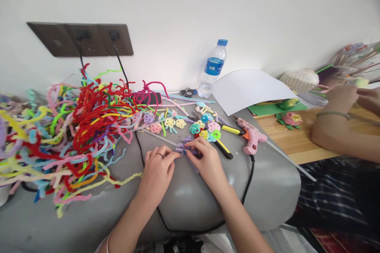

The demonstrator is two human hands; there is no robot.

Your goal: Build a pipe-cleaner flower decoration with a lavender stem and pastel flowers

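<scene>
A small cluster of short purple pipe cleaner pieces [187,140] lies on the grey surface between my two hands. My right hand [208,162] is closed in a pinch at its right side, thumb and fingers on a purple piece. At the left edge of the cluster, my left hand [158,168] has its fingers curled and its index fingertip beside the pieces. Whatever is between its thumb and fingers is hidden. Just beyond are pipe cleaner flowers [213,126] in several colours, with more small flowers [156,127] to the left.
A tangled heap of pipe cleaners [95,106] covers the left side. Right of my hands lie a yellow-black cutter [223,149] and a pink glue gun [253,140], its cord running forward. A water bottle [214,67] and white paper [252,89] are behind. Another person's arm [332,126] is at right.
</scene>
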